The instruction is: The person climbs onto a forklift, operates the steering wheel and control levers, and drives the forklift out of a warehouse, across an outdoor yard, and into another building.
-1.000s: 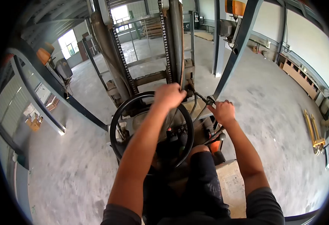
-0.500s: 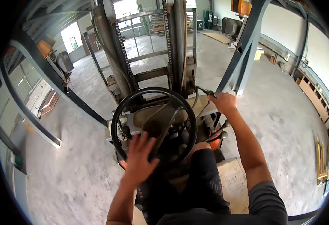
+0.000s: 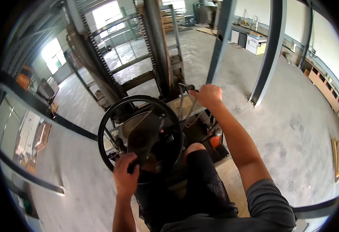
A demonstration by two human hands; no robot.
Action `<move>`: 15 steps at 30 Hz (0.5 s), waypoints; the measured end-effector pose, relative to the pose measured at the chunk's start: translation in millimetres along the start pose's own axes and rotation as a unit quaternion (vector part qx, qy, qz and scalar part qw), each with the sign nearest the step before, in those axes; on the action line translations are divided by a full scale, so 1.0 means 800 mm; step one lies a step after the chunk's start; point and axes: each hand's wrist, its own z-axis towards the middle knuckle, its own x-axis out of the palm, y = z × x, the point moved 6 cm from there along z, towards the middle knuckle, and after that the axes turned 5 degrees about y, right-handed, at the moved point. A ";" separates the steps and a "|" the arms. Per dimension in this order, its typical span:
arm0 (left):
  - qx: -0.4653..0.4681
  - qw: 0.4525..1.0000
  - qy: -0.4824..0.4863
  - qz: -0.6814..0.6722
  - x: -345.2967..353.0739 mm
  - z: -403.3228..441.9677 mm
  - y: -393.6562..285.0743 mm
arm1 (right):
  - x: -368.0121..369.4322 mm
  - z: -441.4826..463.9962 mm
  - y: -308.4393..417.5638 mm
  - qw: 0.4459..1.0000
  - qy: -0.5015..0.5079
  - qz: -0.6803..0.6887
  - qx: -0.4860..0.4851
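A black steering wheel stands in front of my legs, below the forklift mast. At its lower left, my left hand is at the rim with the fingers curled over it. My right hand is closed around the end of a control lever to the right of the wheel; the palm hides part of the grip. More levers with round knobs rise beside my right knee.
Dark overhead-guard posts stand at the left and right. A grey building column rises at the right. A yellow pallet jack is at the far right, near wooden shelving. Stacked boards lie at the left.
My left hand has gone from the wheel's top, open over its lower left, to the rim there. My right hand stays on the lever. The surroundings have shifted in view.
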 end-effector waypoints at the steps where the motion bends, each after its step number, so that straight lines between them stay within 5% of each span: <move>1: 0.007 1.000 0.008 0.001 0.046 0.000 -0.043 | 0.003 0.016 -0.043 1.000 -0.014 -0.002 -0.011; 3: -0.032 0.986 0.043 -0.155 0.131 0.016 -0.100 | 0.001 0.057 -0.114 1.000 -0.012 0.014 -0.002; 8: 0.057 0.978 0.057 -0.191 0.358 0.165 -0.246 | 0.042 0.233 -0.244 1.000 0.007 0.021 -0.008; 15: 0.150 0.967 0.115 -0.171 0.328 0.226 -0.180 | 0.040 0.208 -0.101 1.000 0.004 -0.004 0.004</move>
